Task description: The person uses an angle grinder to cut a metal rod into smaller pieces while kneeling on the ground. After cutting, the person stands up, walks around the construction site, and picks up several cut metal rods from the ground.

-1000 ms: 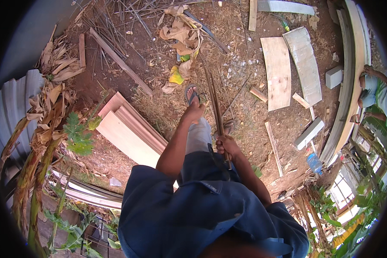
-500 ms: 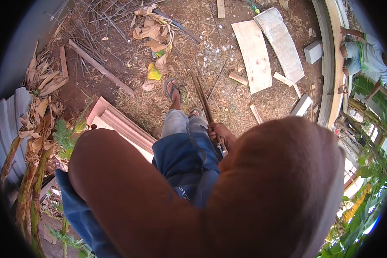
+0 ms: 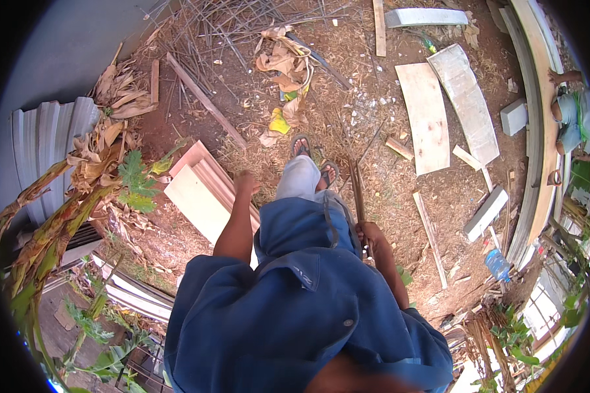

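Observation:
My right hand (image 3: 369, 237) is closed around long, thin brown rods (image 3: 356, 187) beside my right leg. They slant away from me over the ground; their exact kind is unclear. My left hand (image 3: 244, 182) hangs in front of my left side, close to a stack of reddish and pale boards (image 3: 206, 190). Nothing can be made out in it, and its fingers are too small and blurred to read. I stand in flip-flops (image 3: 301, 145) on dirt and dry grass.
Wooden panels (image 3: 425, 118) and a pale block (image 3: 485, 213) lie to the right. Beyond them, a person (image 3: 573, 118) is beside long planks (image 3: 537, 131). A narrow timber (image 3: 205, 99) and a heap of sticks (image 3: 223, 26) lie far left, near corrugated metal sheets (image 3: 56, 144).
Both arms, raised close before the camera, have come down, and my left hand now shows near the boards. My right hand still grips the rods. The view has shifted.

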`<state>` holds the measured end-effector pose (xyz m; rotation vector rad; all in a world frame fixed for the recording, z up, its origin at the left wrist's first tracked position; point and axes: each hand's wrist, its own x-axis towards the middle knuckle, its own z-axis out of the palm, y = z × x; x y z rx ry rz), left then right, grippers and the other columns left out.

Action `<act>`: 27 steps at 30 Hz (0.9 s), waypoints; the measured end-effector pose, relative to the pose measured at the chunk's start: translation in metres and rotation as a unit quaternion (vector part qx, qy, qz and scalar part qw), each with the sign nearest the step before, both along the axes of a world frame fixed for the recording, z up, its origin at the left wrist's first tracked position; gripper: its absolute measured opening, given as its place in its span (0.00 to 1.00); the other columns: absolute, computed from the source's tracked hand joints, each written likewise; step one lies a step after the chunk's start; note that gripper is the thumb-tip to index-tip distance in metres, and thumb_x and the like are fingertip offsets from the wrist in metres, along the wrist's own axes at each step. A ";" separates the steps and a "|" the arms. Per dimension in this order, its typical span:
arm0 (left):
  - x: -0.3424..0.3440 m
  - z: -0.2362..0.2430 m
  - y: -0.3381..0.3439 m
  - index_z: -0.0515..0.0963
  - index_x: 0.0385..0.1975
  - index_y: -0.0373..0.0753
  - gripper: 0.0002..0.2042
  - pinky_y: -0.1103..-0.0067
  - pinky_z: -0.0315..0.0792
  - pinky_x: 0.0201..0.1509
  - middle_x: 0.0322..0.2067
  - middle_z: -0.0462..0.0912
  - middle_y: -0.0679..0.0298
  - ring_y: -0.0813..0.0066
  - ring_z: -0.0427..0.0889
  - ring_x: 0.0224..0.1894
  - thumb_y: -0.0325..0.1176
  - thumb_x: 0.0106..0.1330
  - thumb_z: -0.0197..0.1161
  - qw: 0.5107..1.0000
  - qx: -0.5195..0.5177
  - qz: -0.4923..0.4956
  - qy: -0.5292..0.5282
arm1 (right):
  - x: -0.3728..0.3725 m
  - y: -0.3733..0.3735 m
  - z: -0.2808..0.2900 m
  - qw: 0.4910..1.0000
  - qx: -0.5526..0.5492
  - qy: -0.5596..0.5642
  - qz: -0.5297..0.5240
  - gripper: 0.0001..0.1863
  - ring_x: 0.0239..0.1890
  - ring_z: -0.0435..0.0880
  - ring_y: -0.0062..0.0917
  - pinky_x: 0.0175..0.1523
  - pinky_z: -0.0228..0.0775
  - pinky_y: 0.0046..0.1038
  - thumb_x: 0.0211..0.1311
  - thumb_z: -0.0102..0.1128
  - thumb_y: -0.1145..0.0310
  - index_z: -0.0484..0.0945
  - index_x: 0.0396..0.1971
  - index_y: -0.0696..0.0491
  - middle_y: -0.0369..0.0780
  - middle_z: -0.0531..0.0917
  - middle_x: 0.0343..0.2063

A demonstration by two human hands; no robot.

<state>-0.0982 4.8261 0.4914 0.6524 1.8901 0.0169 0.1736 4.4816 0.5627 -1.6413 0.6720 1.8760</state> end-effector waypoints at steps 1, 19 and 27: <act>-0.051 -0.012 -0.014 0.72 0.45 0.38 0.14 0.70 0.78 0.30 0.37 0.80 0.57 0.63 0.81 0.28 0.42 0.69 0.51 0.980 -0.057 0.168 0.093 | 0.004 -0.001 -0.004 0.999 0.001 0.028 -0.044 0.09 0.13 0.65 0.20 0.20 0.59 0.25 0.62 0.48 0.72 0.69 0.22 0.54 0.34 0.67 0.13; 0.070 -0.186 0.334 0.71 0.50 0.40 0.15 0.68 0.81 0.30 0.33 0.84 0.59 0.67 0.85 0.30 0.42 0.70 0.55 0.977 -0.027 -0.208 -0.047 | 0.066 0.269 -0.090 0.988 -0.100 0.108 -0.042 0.08 0.13 0.61 0.16 0.18 0.56 0.24 0.68 0.46 0.65 0.62 0.27 0.47 0.30 0.61 0.13; 0.054 -0.286 0.385 0.73 0.45 0.40 0.13 0.71 0.78 0.23 0.26 0.82 0.60 0.72 0.82 0.24 0.42 0.70 0.54 0.981 -0.121 -0.112 -0.102 | 0.078 0.380 -0.088 0.975 -0.167 0.114 -0.093 0.07 0.15 0.68 0.21 0.18 0.61 0.26 0.62 0.53 0.70 0.67 0.37 0.54 0.33 0.68 0.17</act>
